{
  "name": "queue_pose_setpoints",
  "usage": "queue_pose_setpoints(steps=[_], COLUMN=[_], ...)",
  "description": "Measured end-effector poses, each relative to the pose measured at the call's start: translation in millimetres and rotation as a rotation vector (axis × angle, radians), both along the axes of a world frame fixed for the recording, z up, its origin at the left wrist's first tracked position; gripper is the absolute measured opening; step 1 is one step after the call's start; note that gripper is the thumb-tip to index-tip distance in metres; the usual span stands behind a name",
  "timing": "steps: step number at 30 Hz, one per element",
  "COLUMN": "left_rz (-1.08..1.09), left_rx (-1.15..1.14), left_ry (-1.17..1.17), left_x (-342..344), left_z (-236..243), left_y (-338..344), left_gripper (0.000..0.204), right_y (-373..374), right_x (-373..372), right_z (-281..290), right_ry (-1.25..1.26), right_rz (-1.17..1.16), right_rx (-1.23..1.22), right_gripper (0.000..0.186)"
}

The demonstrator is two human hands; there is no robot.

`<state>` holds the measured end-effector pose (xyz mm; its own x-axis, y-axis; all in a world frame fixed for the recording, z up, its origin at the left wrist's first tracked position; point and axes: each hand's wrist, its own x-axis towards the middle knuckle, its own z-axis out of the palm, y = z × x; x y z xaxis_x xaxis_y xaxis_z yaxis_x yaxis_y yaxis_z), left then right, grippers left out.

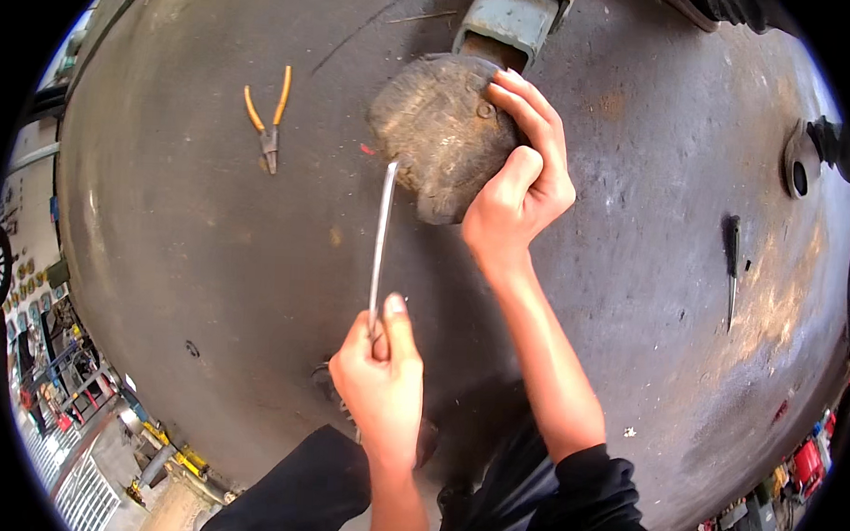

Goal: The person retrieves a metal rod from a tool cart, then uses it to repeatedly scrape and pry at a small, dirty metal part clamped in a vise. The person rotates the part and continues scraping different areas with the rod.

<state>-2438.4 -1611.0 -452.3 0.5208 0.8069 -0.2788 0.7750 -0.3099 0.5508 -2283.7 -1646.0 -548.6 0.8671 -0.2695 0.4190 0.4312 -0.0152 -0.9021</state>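
Observation:
My right hand [524, 180] grips the right edge of a round, grimy metal disc [439, 126], fingers over its upper rim and thumb bent on its face. The disc has a notch at its lower edge and a small round stud near my fingers. In my left hand [381, 376] is a slim metal rod [382, 236], pointing up and away from me. Its tip meets the disc's lower left edge, as far as I can see. Its lower end is hidden in my closed fingers.
Pliers [271, 134] with yellow handles lie open on the dark floor at left. A grey square metal tube [508, 30] stands just beyond the disc. A slender pointed tool [733, 267] lies at right, near a ring-ended part [799, 162]. Cluttered equipment [75, 375] lines the left rim.

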Motion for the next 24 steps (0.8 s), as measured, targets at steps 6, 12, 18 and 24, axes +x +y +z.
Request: queue_pose_setpoints(steps=[6,12,18,24], left_rz=[-0.221,-0.377,-0.350,-0.233], left_rx=[-0.023,0.022,-0.051,-0.325], left_ry=[0.063,0.109,0.043,0.107], left_x=[-1.0,10.9,6.5,6.4], left_z=[2.5,1.0,-3.6,10.4], left_y=[17.8,56.0,46.3,62.6], left_gripper=[0.051,0.064,0.067,0.072], right_y=[-9.6,-1.4,-6.9,-5.1], right_x=[-11.6,0.9,-0.3,-66.5], right_z=[8.6,12.1,13.0,62.2], right_ry=[0.064,0.046,0.045,0.372], right_rz=[0.077,0.025,-0.007,0.158], right_rx=[-0.099,-0.203,-0.355,-0.248], right_gripper=[0.031,0.012,0.012,0.021])
